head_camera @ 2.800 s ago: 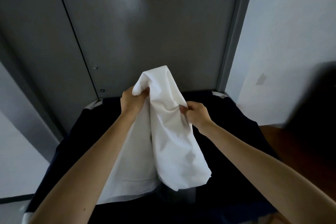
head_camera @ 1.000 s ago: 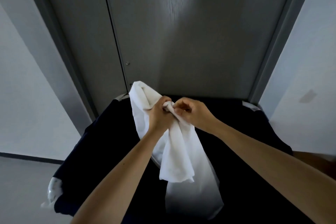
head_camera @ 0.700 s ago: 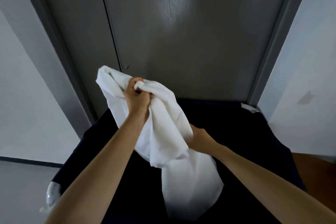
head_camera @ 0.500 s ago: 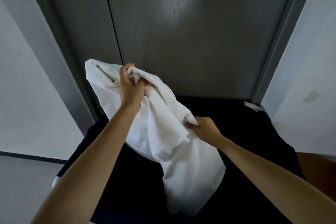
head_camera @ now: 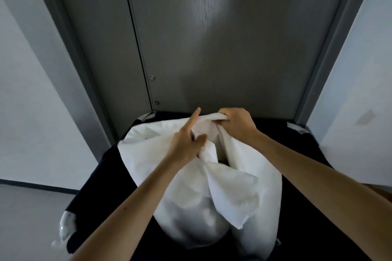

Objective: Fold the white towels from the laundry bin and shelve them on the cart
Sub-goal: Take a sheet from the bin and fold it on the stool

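Now | left hand [head_camera: 186,144], right hand [head_camera: 235,121] grip towel [head_camera: 233,186] | bin [head_camera: 307,154] below | door [head_camera: 212,48] behind

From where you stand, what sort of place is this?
Likely a hallway or service corner: a grey door straight ahead, plain white walls either side, and a dark laundry bin with a white towel over it.
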